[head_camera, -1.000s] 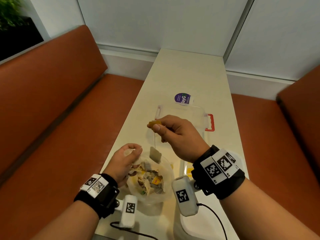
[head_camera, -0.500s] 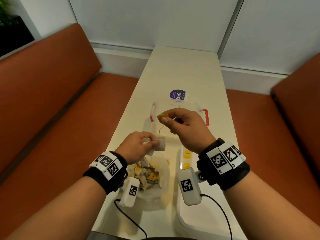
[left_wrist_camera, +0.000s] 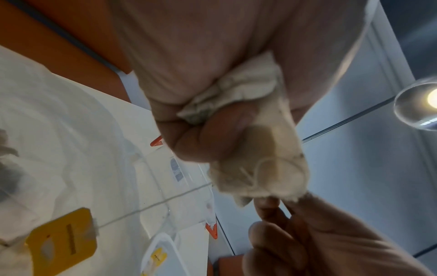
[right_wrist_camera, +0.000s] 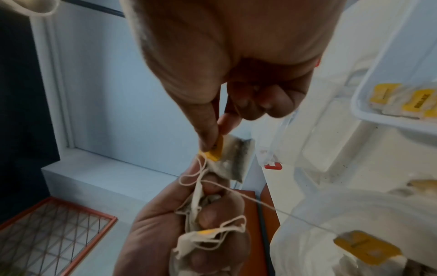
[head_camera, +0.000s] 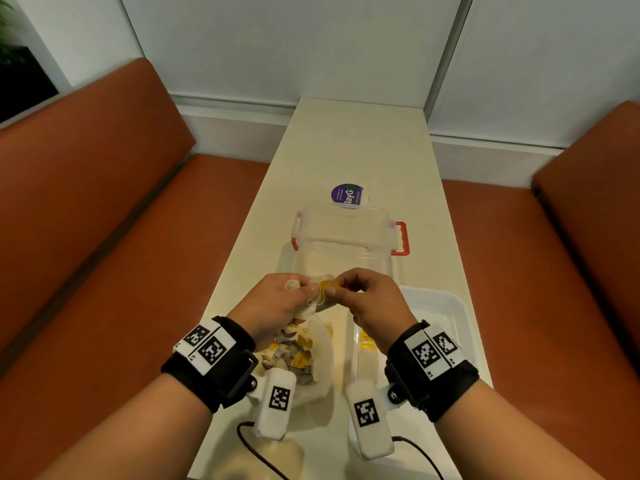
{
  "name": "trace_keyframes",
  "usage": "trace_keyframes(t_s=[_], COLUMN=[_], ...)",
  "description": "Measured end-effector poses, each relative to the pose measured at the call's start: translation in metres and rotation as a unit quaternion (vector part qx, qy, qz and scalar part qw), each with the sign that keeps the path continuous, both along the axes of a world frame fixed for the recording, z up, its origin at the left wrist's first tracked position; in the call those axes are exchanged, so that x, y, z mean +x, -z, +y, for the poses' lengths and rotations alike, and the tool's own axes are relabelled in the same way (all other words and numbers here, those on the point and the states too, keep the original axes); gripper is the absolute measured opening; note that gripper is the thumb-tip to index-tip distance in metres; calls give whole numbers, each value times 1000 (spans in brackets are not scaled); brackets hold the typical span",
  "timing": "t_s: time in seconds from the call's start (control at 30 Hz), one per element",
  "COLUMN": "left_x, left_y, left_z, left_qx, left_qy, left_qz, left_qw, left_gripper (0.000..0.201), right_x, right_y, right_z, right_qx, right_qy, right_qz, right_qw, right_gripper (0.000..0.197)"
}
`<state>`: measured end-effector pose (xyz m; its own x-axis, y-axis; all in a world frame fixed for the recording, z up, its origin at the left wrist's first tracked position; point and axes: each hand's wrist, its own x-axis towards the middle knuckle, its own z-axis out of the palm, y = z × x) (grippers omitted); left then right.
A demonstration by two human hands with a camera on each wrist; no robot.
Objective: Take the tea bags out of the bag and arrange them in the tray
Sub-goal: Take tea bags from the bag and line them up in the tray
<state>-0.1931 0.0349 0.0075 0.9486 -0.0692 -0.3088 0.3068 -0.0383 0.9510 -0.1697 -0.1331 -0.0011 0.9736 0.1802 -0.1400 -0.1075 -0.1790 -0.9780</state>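
Both hands (head_camera: 277, 303) (head_camera: 367, 299) pinching tea bags (right_wrist_camera: 232, 158)

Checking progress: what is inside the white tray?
The white tray holds tea bags with yellow tags along its left side; the right hand and wrist hide part of it.

Left hand (left_wrist_camera: 212, 74) grips crumpled tea bags (left_wrist_camera: 257, 149), string looped on one. Right hand (left_wrist_camera: 319, 242) fingertips touch bag's lower edge. Below: plastic bag (left_wrist_camera: 59, 130), yellow tag (left_wrist_camera: 61, 237) on string, clear box with red clips (left_wrist_camera: 211, 230).
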Motion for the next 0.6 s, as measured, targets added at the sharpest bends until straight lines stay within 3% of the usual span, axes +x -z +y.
trace_keyframes(t_s=[0.17, 0.33, 0.6], left_x=[-3, -2, -7], left_y=[-6, -8, -2], left_z=[-2, 3, 14], left_qx=[-14, 7, -9], left_qy=[23, 24, 18], left_qz=[-5, -12, 11], left_qw=[1000, 1000, 1000], left_gripper=[12, 12, 9], right_x=[-2, -5, 0], right_y=[5, -4, -20], right_z=[-1, -2, -9], right_qx=[16, 33, 56], right_qy=[11, -41, -33], right_qz=[29, 24, -7], right_qw=[999, 998, 998], right_gripper=[26, 5, 11])
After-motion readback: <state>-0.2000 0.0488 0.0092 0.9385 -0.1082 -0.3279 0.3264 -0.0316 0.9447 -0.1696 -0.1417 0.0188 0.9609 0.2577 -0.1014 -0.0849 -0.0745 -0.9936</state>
